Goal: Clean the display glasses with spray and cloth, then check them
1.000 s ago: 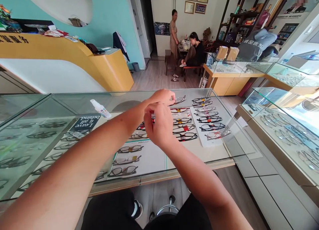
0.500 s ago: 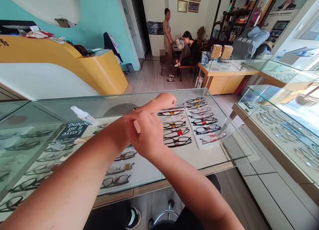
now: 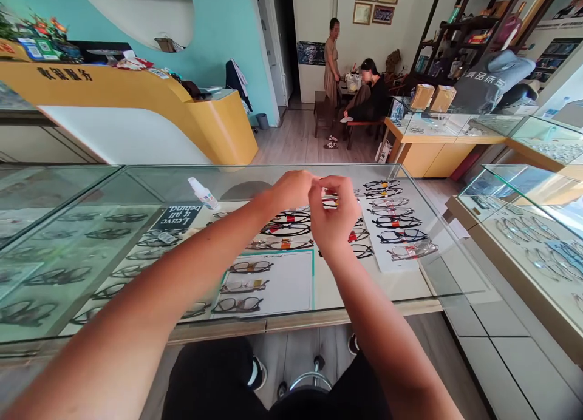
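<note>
Over the glass display case (image 3: pixel 291 329), my two hands meet at the fingers. My left hand (image 3: pixel 295 188) reaches across from the left, back up, its fingers curled and partly hidden behind the right. My right hand (image 3: pixel 336 210) is raised beside it, thumb and forefinger bent together in a pinch near the left fingertips. Whatever sits between the fingers, if anything, is too small or hidden to make out. Under the glass below them lie rows of eyeglasses (image 3: pixel 288 229), some with red or yellow tags. A white bottle (image 3: pixel 203 194) stands left of my hands.
Another glass case (image 3: pixel 537 238) with glasses stands at the right. Behind are a yellow counter (image 3: pixel 223 128) and a case with brown boxes (image 3: pixel 422 97). At the back, one person (image 3: pixel 332 59) stands and another (image 3: pixel 371 95) sits. A wheeled stool base (image 3: pixel 312 379) is below me.
My right hand has moved from over my left wrist, rightward and away from me, to the left fingertips. The view has swung left, so the scene sits further right.
</note>
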Demonstrator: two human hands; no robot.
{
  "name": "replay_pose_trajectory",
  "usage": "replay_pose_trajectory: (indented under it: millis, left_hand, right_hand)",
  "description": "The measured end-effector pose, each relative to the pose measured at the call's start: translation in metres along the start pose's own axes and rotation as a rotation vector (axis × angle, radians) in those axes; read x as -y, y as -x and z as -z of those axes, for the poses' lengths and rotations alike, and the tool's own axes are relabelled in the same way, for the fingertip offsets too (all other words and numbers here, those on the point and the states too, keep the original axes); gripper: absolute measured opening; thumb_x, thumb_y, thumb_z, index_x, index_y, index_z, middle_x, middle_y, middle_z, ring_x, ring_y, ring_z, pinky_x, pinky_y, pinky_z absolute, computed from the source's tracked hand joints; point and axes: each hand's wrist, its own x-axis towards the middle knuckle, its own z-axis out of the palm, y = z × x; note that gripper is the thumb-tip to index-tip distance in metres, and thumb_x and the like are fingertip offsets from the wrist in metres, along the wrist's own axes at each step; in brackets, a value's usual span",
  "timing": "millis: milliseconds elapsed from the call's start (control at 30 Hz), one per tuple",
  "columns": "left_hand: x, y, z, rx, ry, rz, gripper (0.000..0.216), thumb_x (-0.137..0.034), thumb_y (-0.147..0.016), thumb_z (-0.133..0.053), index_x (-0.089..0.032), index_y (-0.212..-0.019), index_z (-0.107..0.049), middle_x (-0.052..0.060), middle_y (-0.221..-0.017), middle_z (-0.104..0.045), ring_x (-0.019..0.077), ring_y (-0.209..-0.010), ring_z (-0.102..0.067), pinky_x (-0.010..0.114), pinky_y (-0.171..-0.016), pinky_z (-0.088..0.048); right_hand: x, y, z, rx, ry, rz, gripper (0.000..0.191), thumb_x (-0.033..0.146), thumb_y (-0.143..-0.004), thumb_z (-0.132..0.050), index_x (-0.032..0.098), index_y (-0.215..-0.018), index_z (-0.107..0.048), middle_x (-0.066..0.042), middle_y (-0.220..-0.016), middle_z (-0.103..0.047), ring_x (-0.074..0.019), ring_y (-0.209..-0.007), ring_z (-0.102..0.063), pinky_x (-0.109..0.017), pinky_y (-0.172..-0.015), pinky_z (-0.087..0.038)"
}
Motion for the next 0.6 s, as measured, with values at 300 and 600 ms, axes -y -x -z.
replay_pose_trajectory:
  millis: [300,600]
  left_hand:
    - [0.014,0.108,0.057,0.496,-0.176,-0.018,0.018,-0.041,-0.093,-0.069,-0.030,-0.086,-0.082,0.001,-0.086,-0.081,0.0217,-0.079,-0.069,0.032,-0.071,-0.040]
    - [0.016,0.117,0.039,0.539,-0.242,-0.104,0.020,-0.040,-0.098,-0.070,-0.027,-0.097,-0.085,0.005,-0.101,-0.084,0.0267,-0.096,-0.074,0.035,-0.076,-0.041]
  right_hand:
    - [-0.010,-0.007,0.007,-0.070,-0.113,0.059,0.007,0.029,-0.104,-0.057,0.029,-0.097,-0.057,-0.004,-0.093,-0.070,-0.0233,-0.087,-0.074,-0.042,-0.079,-0.057]
    - [-0.023,-0.009,0.012,-0.034,0.020,0.212,0.018,0.017,-0.104,-0.055,0.027,-0.093,-0.066,-0.002,-0.091,-0.070,-0.0198,-0.082,-0.074,-0.036,-0.071,-0.055]
